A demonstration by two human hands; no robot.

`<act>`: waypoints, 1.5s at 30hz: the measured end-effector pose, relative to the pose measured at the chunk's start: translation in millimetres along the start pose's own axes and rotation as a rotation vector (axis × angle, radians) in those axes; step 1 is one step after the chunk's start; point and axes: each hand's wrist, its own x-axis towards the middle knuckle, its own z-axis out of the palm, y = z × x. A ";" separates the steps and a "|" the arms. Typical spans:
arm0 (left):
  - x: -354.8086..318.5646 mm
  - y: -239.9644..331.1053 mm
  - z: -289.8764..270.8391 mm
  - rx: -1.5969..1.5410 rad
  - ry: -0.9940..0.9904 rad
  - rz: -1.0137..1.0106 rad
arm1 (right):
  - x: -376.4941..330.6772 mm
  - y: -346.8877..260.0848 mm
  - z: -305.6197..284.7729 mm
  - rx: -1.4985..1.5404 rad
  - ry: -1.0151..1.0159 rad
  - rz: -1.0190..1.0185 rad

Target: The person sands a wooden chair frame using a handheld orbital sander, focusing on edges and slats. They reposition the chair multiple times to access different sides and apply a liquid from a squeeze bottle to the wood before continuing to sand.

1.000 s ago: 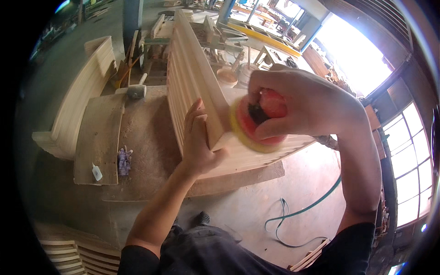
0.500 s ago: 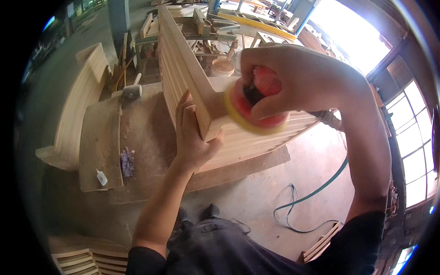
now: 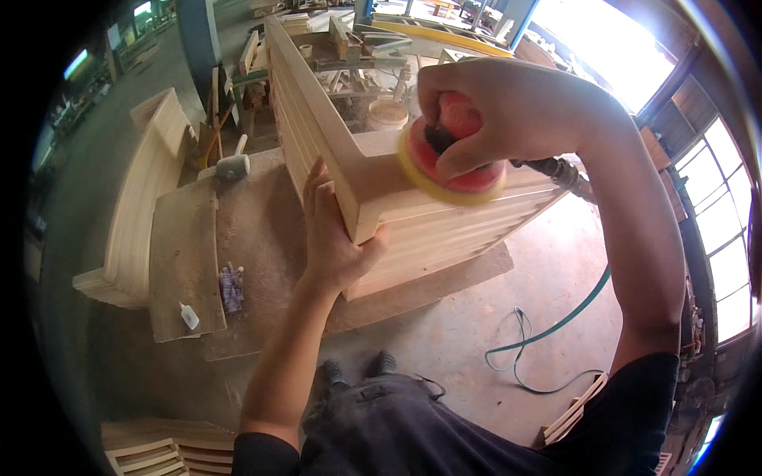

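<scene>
A tall pale slatted wooden frame [image 3: 444,230] stands on a low workbench [image 3: 254,238], its corner toward me. My left hand [image 3: 333,238] grips that corner edge, fingers flat on the left face and thumb on the right face. My right hand [image 3: 508,111] is closed on a red round sander with a yellow pad [image 3: 452,170], pressed on the frame's top edge near the corner. The sander's air hose [image 3: 556,170] runs off to the right behind my wrist.
A mallet [image 3: 232,165], a small white glue bottle [image 3: 189,316] and a crumpled glove [image 3: 232,289] lie on the bench's left part. A curved wooden piece [image 3: 135,230] lies further left. A green hose [image 3: 548,333] loops on the floor. Slatted pieces [image 3: 151,456] sit at the lower left.
The sander and my right hand have slid left along the top edge toward the corner. My left hand has kept its hold on the corner; my view has come closer.
</scene>
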 end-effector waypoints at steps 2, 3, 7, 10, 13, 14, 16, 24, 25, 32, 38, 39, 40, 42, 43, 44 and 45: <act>2.4 2.3 0.3 0.002 -0.010 -0.001 | 0.6 -11.9 4.7 -0.031 0.047 -0.049; 1.3 3.0 -1.7 0.005 -0.026 -0.019 | 2.6 -17.6 8.2 -0.012 0.056 -0.069; 1.1 0.0 -7.3 0.042 -0.045 0.007 | 3.1 -27.6 4.5 0.037 0.004 -0.012; 1.5 0.2 -8.0 0.024 -0.045 0.000 | 0.8 -11.0 -0.4 0.006 -0.043 0.043; 1.8 -2.0 -3.4 -0.013 -0.060 -0.020 | -1.9 -17.4 0.9 0.015 -0.010 -0.025; 6.4 -2.3 -2.4 -0.024 -0.062 -0.008 | -2.1 -21.7 1.3 0.028 0.010 -0.060; 8.6 1.8 -9.6 -0.020 -0.067 0.027 | 2.6 -19.7 10.1 -0.014 0.065 -0.159; 6.7 0.0 -5.3 -0.015 -0.057 0.032 | -3.6 -20.9 2.5 0.004 -0.023 -0.066; 6.6 0.0 -6.6 -0.007 -0.062 0.033 | 1.1 -20.9 8.5 0.006 0.015 -0.121; 4.0 -1.9 -5.9 -0.058 -0.063 0.010 | -5.9 -11.8 -7.1 0.001 -0.069 0.063; 5.9 0.3 -7.9 -0.003 -0.080 0.020 | 16.8 -31.6 8.8 0.025 0.040 -0.152; 6.0 -0.8 -10.0 0.023 -0.083 0.028 | 18.9 -32.3 9.0 0.018 0.031 -0.147; 6.0 -1.8 -11.8 0.049 -0.087 0.036 | 18.7 -29.0 8.8 0.034 0.010 -0.122; -2.9 -12.0 -6.1 0.002 -0.122 -0.077 | 11.6 -13.6 4.7 0.058 -0.032 -0.068; -2.3 -12.5 -6.2 -0.001 -0.123 -0.090 | 7.1 -1.0 4.0 0.067 -0.016 -0.051; -1.3 -12.5 -5.7 -0.006 -0.126 -0.100 | 2.2 15.2 6.1 0.075 0.001 -0.034; 0.3 -7.8 -6.2 0.012 -0.123 -0.078 | 1.2 16.6 5.6 0.091 0.014 -0.020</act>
